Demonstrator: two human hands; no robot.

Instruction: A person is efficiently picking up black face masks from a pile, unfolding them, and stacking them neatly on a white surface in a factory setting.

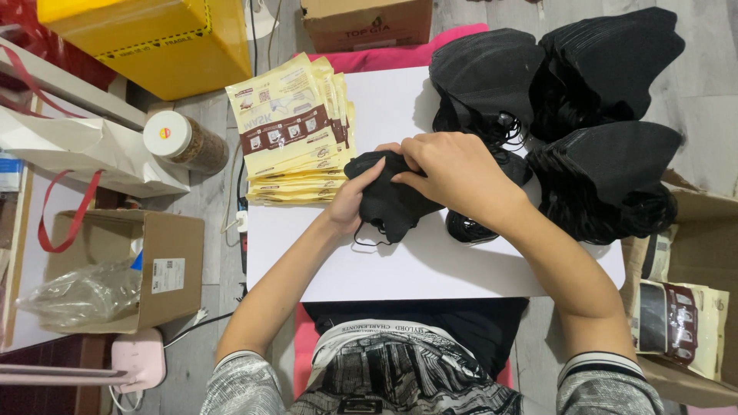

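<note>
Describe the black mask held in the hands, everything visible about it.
The black mask looks like soft, matte fabric, folded flat, with a thin ear loop hanging from its lower edge. It lies low over the white board, gripped by the left hand from the left side and the right hand from above.

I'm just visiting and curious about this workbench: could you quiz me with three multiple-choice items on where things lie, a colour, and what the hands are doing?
1. Where does the stack of yellow packets lie?
A. left part of the white board
B. on the floor
C. inside a box

2. What colour are the piled masks?
A. white
B. black
C. blue

3. How are the hands?
A. both idle
B. one raised
C. both on one mask

Answers: 1 A, the packets overlap the board's left edge. 2 B, every pile is black. 3 C, the left hand and right hand have their grip on a black mask.
</note>
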